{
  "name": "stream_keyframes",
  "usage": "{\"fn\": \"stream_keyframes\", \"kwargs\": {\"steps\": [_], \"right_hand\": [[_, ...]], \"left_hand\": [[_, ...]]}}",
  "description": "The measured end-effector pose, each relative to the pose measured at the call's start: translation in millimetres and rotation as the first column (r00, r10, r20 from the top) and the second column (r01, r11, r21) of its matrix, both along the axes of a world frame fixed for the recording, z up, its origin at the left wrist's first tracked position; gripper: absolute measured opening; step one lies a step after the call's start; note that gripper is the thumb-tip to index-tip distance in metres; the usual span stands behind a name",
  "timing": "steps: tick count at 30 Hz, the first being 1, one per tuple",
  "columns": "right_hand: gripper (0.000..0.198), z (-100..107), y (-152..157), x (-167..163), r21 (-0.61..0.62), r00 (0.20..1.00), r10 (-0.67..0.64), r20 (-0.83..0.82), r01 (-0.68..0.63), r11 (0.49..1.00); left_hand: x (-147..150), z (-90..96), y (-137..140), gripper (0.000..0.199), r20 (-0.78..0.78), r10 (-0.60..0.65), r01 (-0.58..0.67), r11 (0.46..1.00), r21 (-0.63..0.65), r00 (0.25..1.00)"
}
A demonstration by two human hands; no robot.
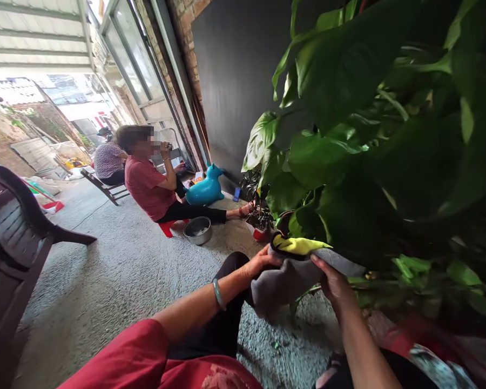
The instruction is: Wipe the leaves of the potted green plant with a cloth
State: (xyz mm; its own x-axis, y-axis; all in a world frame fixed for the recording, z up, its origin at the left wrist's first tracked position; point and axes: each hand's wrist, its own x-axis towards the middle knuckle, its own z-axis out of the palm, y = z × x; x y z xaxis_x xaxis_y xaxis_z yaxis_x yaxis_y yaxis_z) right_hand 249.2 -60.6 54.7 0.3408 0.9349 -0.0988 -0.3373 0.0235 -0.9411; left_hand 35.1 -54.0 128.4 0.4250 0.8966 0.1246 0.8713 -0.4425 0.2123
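A soft grey cloth piece with a bright yellow inside and a dark edge is stretched between my two hands, above the floor in front of my knees. I cannot make out exactly what kind of article it is. My left hand, below a pale green bangle, is closed on its left side near the dark edge. On the right side, my right hand pinches the grey fabric, with the thumb on top. The fingers behind the cloth are partly hidden.
Large leafy plants crowd the right side. A person in a red shirt sits ahead on a low red stool beside a metal basin and a blue animal toy. A dark chair stands at left.
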Motion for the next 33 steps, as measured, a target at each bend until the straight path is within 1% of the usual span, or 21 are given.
{"fn": "stream_keyframes", "kwargs": {"steps": [1,2,3,4,5,6,7,9,10,11,12,14,16,18,20,23,25,27,28,30,33], "right_hand": [[0.045,3.5,0.4,-2.1,0.003,0.998,-0.047,0.031,0.047,0.999],[0.042,8.3,0.5,-5.0,0.016,0.994,-0.081,0.07,0.081,0.997],[0.04,14.4,0.2,-9.0,0.038,0.989,-0.101,0.11,0.097,0.995],[0.038,21.1,-0.7,-13.7,0.067,0.984,-0.101,0.149,0.092,0.994],[0.037,28.0,-2.0,-18.2,0.096,0.979,-0.086,0.183,0.069,0.993],[0.038,34.5,-3.7,-21.6,0.123,0.976,-0.065,0.21,0.039,0.992],[0.04,40.2,-5.7,-22.6,0.147,0.972,-0.02,0.236,-0.015,0.989],[0.046,47.4,-9.8,-13.8,0.153,0.94,0.17,0.294,-0.222,0.963],[0.048,48.6,-11.2,-3.6,0.143,0.915,0.259,0.309,-0.314,0.939],[0.047,48.2,-11.7,9.7,0.149,0.915,0.28,0.291,-0.332,0.932],[0.044,46.4,-10.9,24.7,0.171,0.945,0.222,0.241,-0.267,0.949],[0.044,39.8,-4.4,52.9,0.213,0.991,-0.111,0.078,0.092,0.973],[0.044,31.0,8.5,68.8,0.189,0.907,-0.42,-0.031,0.418,0.889],[0.05,21.8,25.0,67.3,0.128,0.868,-0.495,-0.033,0.495,0.859],[0.063,13.4,40.2,53.8,0.066,0.889,-0.456,-0.045,0.458,0.886],[0.065,4.1,54.3,33.2,0.017,0.95,-0.289,-0.116,0.293,0.956],[0.06,0.2,57.5,30.2,0.017,0.967,-0.189,-0.168,0.195,0.981],[0.054,-2.3,57.7,37.1,0.026,0.966,-0.149,-0.214,0.158,0.987],[0.052,-3.2,57.4,43.2,0.033,0.96,-0.15,-0.236,0.162,0.986],[0.047,-4.8,56.6,57.9,0.05,0.945,-0.171,-0.279,0.192,0.98],[0.043,-9.1,56.4,76.4,0.072,0.925,-0.201,-0.322,0.235,0.969]], "left_hand": [[0.9,-0.4,-0.8,0.045,0.292,-0.035,0.077,0.988,-0.133,0.956],[2.9,-1.5,-1.5,0.052,0.579,-0.023,0.21,0.943,-0.258,0.815],[6.1,-3.7,-2.5,0.062,0.778,0.042,0.361,0.869,-0.338,0.627],[10.4,-7.0,-3.9,0.074,0.874,0.13,0.479,0.794,-0.375,0.468],[15.1,-11.3,-5.6,0.085,0.901,0.203,0.537,0.745,-0.396,0.383],[19.2,-15.7,-7.3,0.093,0.901,0.265,0.539,0.73,-0.42,0.344],[21.5,-19.1,-8.8,0.095,0.888,0.319,0.51,0.732,-0.452,0.331],[17.0,-18.0,-10.5,0.083,0.851,0.396,0.445,0.73,-0.519,0.344],[9.6,-11.6,-10.5,0.074,0.833,0.416,0.429,0.719,-0.547,0.364],[-0.6,-0.8,-9.8,0.065,0.819,0.424,0.42,0.709,-0.566,0.388],[-12.2,13.9,-8.5,0.057,0.813,0.416,0.41,0.712,-0.57,0.406],[-32.1,50.5,-3.5,0.046,0.839,0.379,0.354,0.779,-0.517,0.39],[-37.1,85.8,5.8,0.047,0.899,0.303,0.275,0.878,-0.392,0.316],[-22.4,108.0,19.7,0.055,0.942,0.218,0.27,0.92,-0.285,0.254],[4.9,111.6,36.0,0.062,0.961,0.163,0.297,0.928,-0.226,0.222],[39.2,89.2,55.5,0.059,0.936,0.207,0.344,0.889,-0.302,0.284],[44.0,65.6,61.8,0.051,0.879,0.259,0.404,0.81,-0.424,0.401],[35.2,41.3,64.6,0.046,0.807,0.237,0.425,0.751,-0.506,0.541],[28.3,30.0,66.0,0.045,0.767,0.194,0.402,0.759,-0.513,0.611],[16.6,10.6,71.4,0.052,0.69,0.106,0.328,0.821,-0.467,0.716],[18.8,-6.9,90.5,0.068,0.637,0.043,0.278,0.875,-0.396,0.769]]}}
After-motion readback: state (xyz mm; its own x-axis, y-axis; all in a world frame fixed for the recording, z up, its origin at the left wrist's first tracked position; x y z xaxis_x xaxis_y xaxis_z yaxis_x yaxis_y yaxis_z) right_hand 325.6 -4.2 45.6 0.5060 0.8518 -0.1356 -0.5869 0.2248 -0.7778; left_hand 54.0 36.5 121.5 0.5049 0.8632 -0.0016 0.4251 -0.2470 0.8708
